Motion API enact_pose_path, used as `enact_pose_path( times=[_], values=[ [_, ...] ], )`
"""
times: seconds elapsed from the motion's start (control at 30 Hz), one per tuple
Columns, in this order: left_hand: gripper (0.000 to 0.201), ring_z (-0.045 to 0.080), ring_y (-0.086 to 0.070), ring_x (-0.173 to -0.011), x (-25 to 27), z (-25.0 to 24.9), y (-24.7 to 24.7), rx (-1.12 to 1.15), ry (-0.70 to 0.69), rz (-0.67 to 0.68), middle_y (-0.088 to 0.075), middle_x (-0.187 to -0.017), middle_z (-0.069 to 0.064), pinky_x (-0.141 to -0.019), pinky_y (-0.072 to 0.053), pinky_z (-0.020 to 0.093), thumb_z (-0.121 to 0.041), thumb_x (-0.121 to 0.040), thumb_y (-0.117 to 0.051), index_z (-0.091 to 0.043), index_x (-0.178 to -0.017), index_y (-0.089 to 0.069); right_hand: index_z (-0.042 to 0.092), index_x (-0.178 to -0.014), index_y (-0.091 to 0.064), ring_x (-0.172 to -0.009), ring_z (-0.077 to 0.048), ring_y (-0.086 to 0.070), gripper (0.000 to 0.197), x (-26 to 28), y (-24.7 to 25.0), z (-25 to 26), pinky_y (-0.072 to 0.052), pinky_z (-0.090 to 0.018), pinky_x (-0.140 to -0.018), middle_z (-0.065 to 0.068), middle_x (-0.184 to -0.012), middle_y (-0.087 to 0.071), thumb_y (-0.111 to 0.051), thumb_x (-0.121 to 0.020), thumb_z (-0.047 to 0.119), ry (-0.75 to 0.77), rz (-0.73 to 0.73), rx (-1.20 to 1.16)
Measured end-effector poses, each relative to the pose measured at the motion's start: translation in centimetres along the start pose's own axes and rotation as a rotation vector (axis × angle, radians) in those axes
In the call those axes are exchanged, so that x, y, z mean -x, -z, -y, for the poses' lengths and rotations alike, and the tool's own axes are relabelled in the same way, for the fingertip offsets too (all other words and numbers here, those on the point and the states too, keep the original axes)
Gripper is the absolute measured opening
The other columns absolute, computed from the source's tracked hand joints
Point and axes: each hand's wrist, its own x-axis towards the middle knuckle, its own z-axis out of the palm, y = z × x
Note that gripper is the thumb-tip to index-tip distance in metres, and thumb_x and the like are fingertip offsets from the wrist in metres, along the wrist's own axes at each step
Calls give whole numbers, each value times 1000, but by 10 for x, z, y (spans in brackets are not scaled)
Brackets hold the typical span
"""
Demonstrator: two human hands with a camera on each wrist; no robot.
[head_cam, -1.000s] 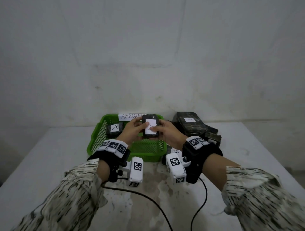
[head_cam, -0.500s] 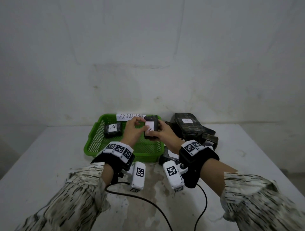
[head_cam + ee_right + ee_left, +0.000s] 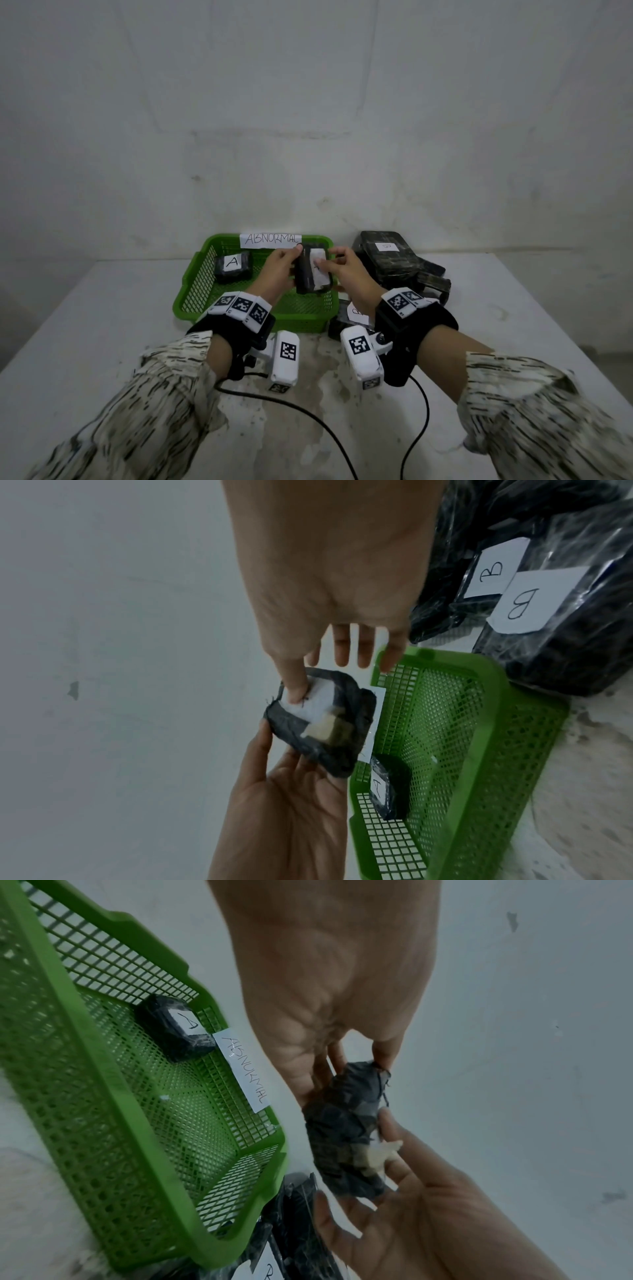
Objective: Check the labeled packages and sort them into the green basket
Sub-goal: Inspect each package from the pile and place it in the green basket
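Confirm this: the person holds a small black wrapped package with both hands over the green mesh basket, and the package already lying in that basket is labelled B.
Wrong in one respect: the black wrapped package lying in the basket is labelled A, as the head view shows. The rest stands: the left hand and right hand hold the small black wrapped package over the green mesh basket.

One green basket [image 3: 191,294], one paper sign [image 3: 270,239], two packages at the basket, several more packages piled beside it
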Motion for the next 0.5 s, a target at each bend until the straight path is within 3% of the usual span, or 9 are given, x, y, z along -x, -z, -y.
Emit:
enact_pose_path(
  times=[0.07, 0.13, 0.27, 0.4, 0.5],
  values=[
    [17, 31, -56, -109, 3, 0, -3, -41, -15, 30, -56, -110, 13, -86, -52, 42, -24, -98, -46, -8, -93, -50, 14, -120, -50, -95, -22, -60, 34, 3, 0, 1, -53, -36, -73, -3, -104, -61, -58, -93, 33, -124, 118, -47],
    [19, 28, -54, -110, 5, -1, -4, -135, -40, 26, -57, -112, 12, -87, -49, 41, -25, -98, -46, -7, -101, -51, 13, -118, -56, -93, -28, -61, 33, 4, 0, 1, -54, -39, -72, -7, -102, -64, -48, -97, 38, -163, 191, -93],
    [29, 27, -55, -110, 7, -2, -3, -228, -43, 37, -59, -117, 11, -76, -49, 31, -27, -95, -51, -6, -115, -55, 17, -110, -57, -90, -27, -63, 26, 4, -4, 0, -55, -39, -73, -8, -102, -65, -42, -100, 35, -118, 143, -68],
    [39, 31, -55, -117, 8, -1, -1, -274, -63, 23, -57, -127, 16, -84, -49, 36, -14, -93, -55, -3, -130, -49, 18, -110, -58, -96, -29, -63, 21, 2, -4, -2, -55, -41, -76, -10, -107, -64, -45, -100, 30, -100, 143, -65],
    [38, 33, -55, -117, 8, -2, 2, -253, -68, 11, -55, -129, 18, -84, -50, 37, -10, -95, -50, 0, -131, -47, 9, -122, -55, -94, -26, -63, 26, 2, -4, -2, -55, -41, -81, -10, -108, -64, -48, -99, 17, -106, 203, -91]
  ],
)
